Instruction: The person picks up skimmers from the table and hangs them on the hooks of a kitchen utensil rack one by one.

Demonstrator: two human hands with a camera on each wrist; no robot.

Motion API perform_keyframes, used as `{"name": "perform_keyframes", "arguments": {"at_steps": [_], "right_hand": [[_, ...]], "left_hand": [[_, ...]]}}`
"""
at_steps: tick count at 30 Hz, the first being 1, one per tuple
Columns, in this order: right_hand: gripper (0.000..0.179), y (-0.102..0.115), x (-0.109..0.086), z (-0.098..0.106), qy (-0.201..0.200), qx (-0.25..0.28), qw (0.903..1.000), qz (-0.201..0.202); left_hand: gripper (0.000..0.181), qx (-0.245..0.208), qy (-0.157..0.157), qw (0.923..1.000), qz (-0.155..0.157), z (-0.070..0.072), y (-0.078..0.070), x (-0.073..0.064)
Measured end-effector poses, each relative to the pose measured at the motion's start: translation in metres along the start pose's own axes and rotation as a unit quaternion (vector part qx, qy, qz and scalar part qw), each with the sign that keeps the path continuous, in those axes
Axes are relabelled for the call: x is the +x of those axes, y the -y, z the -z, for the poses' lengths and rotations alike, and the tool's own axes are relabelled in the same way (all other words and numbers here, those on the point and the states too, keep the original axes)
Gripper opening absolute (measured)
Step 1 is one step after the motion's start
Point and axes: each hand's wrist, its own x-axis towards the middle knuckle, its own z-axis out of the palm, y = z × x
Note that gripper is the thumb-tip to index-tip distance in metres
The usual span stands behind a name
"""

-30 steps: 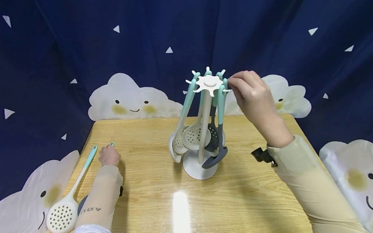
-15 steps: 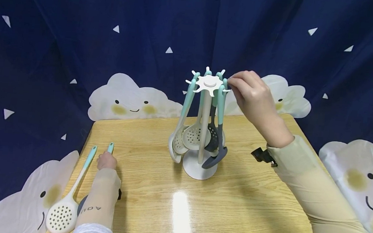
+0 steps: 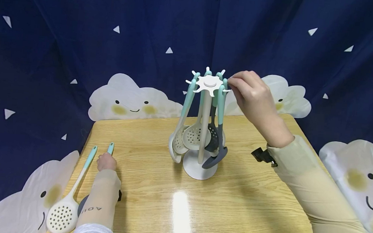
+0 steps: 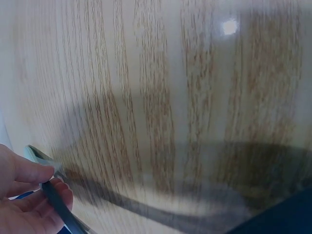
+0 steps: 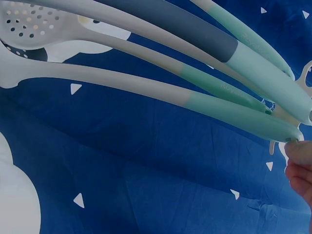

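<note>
At the table's left, my left hand (image 3: pixel 106 161) pinches a kitchen utensil with a dark grey shaft (image 4: pixel 62 207) and a mint handle (image 3: pixel 111 147). Most of its dark head (image 3: pixel 82 205) is hidden behind the forearm. A white utensil rack (image 3: pixel 208 82) stands mid-table, hung with several mint-handled utensils, among them a slotted skimmer (image 3: pixel 192 136) and a dark grey-headed one (image 3: pixel 216 159). At the rack's right side, my right hand (image 3: pixel 250 94) pinches the handle end of a hanging light grey utensil (image 5: pixel 234 115) between thumb and finger.
A white perforated turner (image 3: pixel 62 215) with a mint handle lies along the left edge of the wooden table (image 3: pixel 151 209). A dark blue curtain (image 3: pixel 148 24) with white triangles and cloud cushions (image 3: pixel 131 97) close off the back and sides.
My left hand has slid back toward me along its utensil, so more of the mint handle shows beyond it. The right hand and the rack have stayed in place.
</note>
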Motion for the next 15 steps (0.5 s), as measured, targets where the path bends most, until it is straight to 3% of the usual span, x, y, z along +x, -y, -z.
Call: {"name": "perform_keyframes", "arguments": {"at_steps": [7, 15], "right_hand": [[0.006, 0.000, 0.000, 0.001, 0.007, -0.006, 1.0000, 0.001], [0.007, 0.000, 0.000, 0.001, 0.009, -0.007, 0.9999, 0.001]], "left_hand": [[0.028, 0.014, 0.002, 0.9994, -0.033, 0.004, -0.006, -0.005], [0.020, -0.002, -0.003, 0.9953, -0.096, 0.016, -0.030, -0.010]]}}
